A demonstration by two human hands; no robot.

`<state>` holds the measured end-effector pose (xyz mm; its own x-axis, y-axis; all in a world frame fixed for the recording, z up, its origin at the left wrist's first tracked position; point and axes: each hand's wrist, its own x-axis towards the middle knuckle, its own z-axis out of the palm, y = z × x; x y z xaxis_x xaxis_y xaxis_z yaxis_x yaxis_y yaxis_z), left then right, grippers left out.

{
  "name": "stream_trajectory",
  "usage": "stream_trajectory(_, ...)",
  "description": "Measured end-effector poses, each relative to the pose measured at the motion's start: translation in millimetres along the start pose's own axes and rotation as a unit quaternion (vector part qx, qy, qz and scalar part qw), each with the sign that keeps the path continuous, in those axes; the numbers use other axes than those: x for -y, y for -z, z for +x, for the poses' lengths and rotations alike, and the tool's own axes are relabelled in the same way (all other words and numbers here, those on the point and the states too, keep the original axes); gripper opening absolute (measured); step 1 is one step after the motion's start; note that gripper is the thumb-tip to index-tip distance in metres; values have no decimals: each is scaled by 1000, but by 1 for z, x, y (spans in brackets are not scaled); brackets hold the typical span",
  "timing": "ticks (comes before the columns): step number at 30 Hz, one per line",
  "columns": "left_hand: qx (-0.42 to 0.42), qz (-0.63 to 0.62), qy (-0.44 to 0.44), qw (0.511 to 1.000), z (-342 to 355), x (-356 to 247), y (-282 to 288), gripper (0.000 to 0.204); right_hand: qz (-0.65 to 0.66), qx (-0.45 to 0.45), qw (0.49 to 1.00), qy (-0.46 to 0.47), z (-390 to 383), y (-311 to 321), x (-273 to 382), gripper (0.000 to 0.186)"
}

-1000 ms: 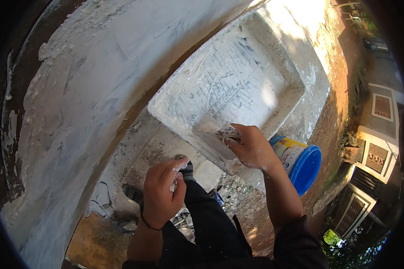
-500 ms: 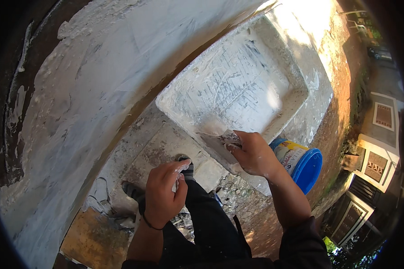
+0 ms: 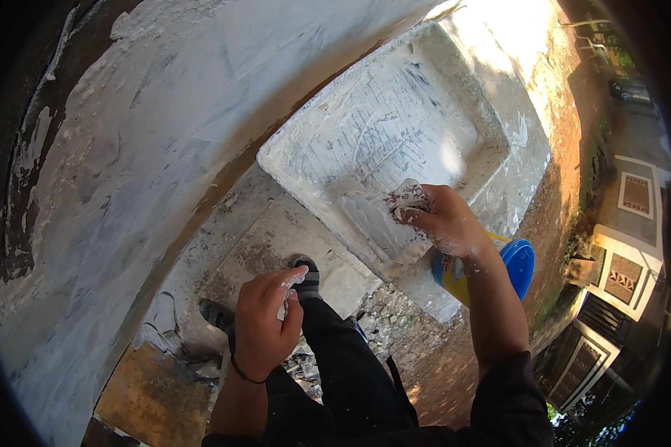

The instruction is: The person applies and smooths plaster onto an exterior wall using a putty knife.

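My right hand [image 3: 443,220] grips a flat scraper [image 3: 380,216] coated in white plaster, low inside a large pale tray [image 3: 309,108] at the tray's near end. The tray's floor carries a streaky white layer with grey scratches. Below and left of the tray, my left hand [image 3: 268,328] is curled, thumb near the fingers, with white paste on them; whatever they may hold is hard to make out. Just right of the tray, partly behind my right arm, a plastic bucket [image 3: 517,268] with a blue rim and yellow label lies tilted.
A white-plastered wall [image 3: 149,127] with rough edges runs along the left. My feet stand on stained slabs [image 3: 268,231] beside rubble [image 3: 380,320]. A rusty brown board [image 3: 149,395] lies lower left. On the right are sunlit soil and a building [image 3: 634,246] with pale window frames.
My right hand and the scraper have risen and shifted right, toward the tray's inside, with the wrist turned. My left hand has moved only slightly.
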<state>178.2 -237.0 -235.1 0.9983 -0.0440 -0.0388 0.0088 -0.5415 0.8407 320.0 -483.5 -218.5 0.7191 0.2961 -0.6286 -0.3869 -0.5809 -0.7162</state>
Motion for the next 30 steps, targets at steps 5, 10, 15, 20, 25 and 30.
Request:
stream_trajectory(5, 1, 5, 2, 1000, -2, -2, -1, 32, -194, -27, 980, 42, -4, -14, 5, 23)
stream_trajectory(10, -1, 2, -6, 1000, -4, -2, -2, 31, -223, -55, 970, 76, -20, -49, 3, 16)
stream_trajectory(15, -9, -4, -8, 1000, -5, -7, -2, 31, -223, -59, 968, 95, -30, -61, -7, 20)
stream_trajectory(20, -10, -6, -12, 1000, -8, -8, 1, 32, -217, -64, 970, 92, -29, -61, -5, 20)
stream_trajectory(25, -14, -6, -9, 1000, -12, -8, 3, 32, -226, -61, 970, 67, -28, -58, -1, 19)
stream_trajectory(30, -4, -11, 9, 1000, -15, -9, 8, 30, -230, -64, 968, 71, -29, -58, -1, 19)
